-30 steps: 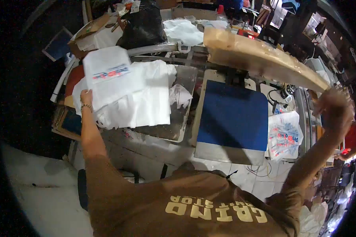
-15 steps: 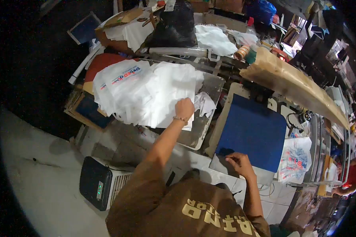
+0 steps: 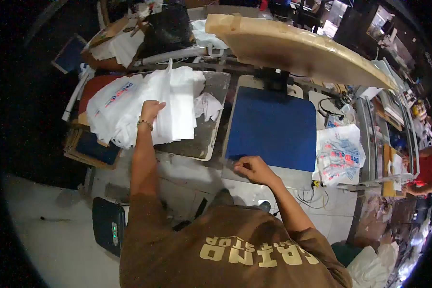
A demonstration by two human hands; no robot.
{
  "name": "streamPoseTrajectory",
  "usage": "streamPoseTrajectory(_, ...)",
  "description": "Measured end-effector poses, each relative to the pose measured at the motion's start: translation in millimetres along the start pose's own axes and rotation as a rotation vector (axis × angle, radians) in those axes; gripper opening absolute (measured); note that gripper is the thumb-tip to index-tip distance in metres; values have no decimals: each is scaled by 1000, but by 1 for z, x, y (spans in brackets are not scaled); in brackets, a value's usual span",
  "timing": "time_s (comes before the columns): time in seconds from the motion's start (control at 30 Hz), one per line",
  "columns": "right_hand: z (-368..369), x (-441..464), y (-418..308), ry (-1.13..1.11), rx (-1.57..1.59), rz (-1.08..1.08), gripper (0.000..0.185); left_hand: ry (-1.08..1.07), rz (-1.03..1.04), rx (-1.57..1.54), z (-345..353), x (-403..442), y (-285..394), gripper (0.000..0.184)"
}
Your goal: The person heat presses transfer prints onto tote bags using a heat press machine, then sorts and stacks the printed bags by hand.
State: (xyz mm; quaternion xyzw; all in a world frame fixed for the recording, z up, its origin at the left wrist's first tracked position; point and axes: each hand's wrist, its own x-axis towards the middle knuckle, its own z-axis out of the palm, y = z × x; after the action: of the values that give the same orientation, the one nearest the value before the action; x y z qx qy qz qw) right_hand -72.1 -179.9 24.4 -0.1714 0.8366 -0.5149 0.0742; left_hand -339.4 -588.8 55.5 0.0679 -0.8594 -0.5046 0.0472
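Observation:
My left hand [image 3: 151, 111], with a beaded bracelet at the wrist, is closed on a blank white bag [image 3: 165, 91] whose edge stands up from the pile. Under and beside it lie more white bags [image 3: 115, 100], the leftmost carrying blue and red print. My right hand [image 3: 254, 169] is closed, fingers curled together, at the front edge of a blue pad [image 3: 273, 127]. Whatever may be between those fingers is too small to make out. Above the back of the pad hangs a wide board [image 3: 297, 45] wrapped in brown material.
A crumpled white cloth [image 3: 208, 106] lies on the grey platen [image 3: 201, 146]. Printed white bags [image 3: 342, 153] rest right of the blue pad. A black-topped appliance [image 3: 108, 225] stands on the floor at left. Another person's red-clothed body [image 3: 426, 170] shows at far right.
My view has shifted right. The left hand has moved left across the pile and raised an edge of the blank white bag. My right hand stays by the pad's front edge.

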Motion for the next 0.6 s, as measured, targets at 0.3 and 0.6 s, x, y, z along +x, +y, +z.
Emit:
streamPoseTrajectory(0.3,-17,-50,20,43,101,-15,23,181,185,192,11,30,-44,37)
streamPoseTrajectory(0.6,-3,-14,-30,194,378,1,41,345,829,912,39,-175,97,21)
